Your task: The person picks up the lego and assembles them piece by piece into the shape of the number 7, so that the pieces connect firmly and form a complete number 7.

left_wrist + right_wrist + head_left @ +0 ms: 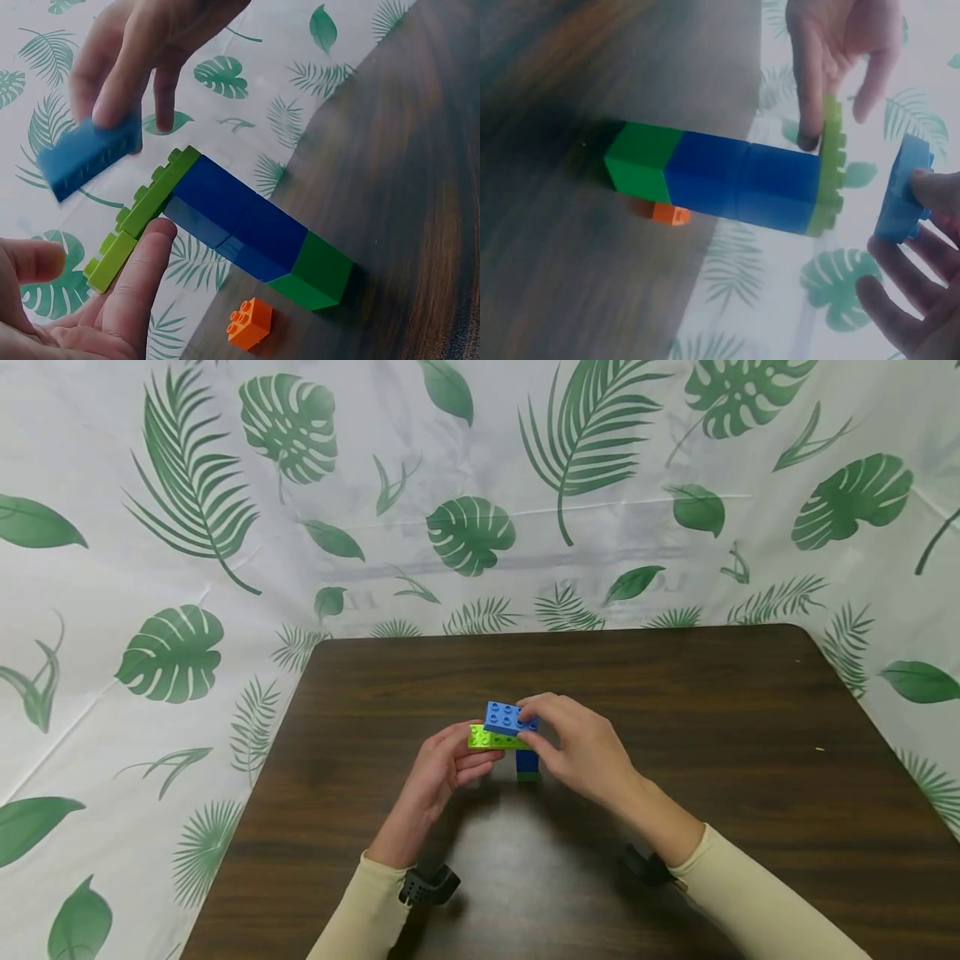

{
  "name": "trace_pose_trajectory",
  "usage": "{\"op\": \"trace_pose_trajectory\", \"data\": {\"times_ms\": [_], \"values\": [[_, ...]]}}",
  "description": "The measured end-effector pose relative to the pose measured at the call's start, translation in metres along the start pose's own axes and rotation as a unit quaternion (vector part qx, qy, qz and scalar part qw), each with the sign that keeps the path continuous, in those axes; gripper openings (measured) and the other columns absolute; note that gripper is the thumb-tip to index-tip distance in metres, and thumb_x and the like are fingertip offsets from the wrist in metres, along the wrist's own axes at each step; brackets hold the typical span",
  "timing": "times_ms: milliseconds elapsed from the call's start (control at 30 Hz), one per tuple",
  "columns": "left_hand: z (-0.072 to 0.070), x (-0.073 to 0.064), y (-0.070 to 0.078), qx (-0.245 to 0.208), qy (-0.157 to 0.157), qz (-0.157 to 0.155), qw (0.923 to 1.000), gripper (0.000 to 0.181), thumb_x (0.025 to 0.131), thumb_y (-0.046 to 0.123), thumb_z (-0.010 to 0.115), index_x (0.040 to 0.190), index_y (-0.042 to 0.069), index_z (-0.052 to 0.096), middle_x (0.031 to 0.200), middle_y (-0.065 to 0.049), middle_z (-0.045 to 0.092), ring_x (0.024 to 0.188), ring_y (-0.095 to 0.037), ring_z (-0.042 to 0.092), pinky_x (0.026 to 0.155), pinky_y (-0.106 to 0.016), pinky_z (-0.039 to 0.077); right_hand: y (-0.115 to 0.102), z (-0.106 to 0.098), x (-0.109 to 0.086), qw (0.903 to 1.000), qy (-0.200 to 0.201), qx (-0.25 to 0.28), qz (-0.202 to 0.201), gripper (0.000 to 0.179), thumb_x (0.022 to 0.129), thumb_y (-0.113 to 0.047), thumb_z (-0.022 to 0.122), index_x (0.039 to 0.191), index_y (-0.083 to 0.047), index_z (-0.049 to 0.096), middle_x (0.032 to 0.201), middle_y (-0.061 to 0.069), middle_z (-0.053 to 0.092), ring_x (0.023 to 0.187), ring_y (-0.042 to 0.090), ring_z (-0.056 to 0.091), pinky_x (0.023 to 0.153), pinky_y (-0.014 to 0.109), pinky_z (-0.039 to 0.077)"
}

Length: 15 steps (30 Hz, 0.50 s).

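Note:
My right hand (588,752) pinches a light blue toy building brick (501,717) with studs. The left wrist view shows this brick held apart from the lime green bricks (159,191). Those lie flat, studs outward, atop a column of two dark blue bricks (240,214) on a green base brick (315,274). One lime end juts out past the column toward my left hand (435,768). Fairly straight left fingers (139,292) support that end from below, while the left thumb stays apart from it. In the head view, the right hand partly hides the column.
A small orange brick (250,324) sits on the table near the column's foot, hidden in the head view. The dark wood table (750,710) ends at a white leaf-print sheet (390,435) behind and at the sides.

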<state>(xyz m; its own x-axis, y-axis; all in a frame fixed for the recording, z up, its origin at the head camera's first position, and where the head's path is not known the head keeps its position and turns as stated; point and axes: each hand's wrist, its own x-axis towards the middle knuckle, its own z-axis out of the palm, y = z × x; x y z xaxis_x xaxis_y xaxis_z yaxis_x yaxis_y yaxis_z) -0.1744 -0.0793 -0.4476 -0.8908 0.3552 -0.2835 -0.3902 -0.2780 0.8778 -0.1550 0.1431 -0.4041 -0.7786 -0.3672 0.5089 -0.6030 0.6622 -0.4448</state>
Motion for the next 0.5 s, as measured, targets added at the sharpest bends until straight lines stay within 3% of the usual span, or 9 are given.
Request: {"op": "trace_pose_trajectory", "data": {"times_ms": [200,500], "values": [[-0.001,0.001,0.001,-0.012,-0.012,-0.003,0.9999,0.05,0.1,0.038,0.047,0.13,-0.002,0.051,0.113,-0.022,0.066,0.099,-0.03,0.067,0.087,-0.043,0.05,0.003,0.017,0.012,0.999,-0.039,-0.005,-0.021,0.026,0.082,-0.023,0.077,0.104,-0.018,0.064,0.111,-0.006,0.066,0.093,0.011,0.061,0.08,0.032,0.054],[0.0,0.001,0.005,-0.022,-0.013,-0.006,0.9997,0.051,0.101,0.039,0.044,0.129,-0.003,0.049,0.113,-0.023,0.066,0.096,-0.029,0.069,0.082,-0.039,0.054,0.003,0.026,0.011,0.9984,-0.038,-0.017,-0.037,0.026,0.082,-0.024,0.077,0.105,-0.019,0.064,0.11,-0.007,0.065,0.09,0.011,0.059,0.075,0.031,0.052]]}}
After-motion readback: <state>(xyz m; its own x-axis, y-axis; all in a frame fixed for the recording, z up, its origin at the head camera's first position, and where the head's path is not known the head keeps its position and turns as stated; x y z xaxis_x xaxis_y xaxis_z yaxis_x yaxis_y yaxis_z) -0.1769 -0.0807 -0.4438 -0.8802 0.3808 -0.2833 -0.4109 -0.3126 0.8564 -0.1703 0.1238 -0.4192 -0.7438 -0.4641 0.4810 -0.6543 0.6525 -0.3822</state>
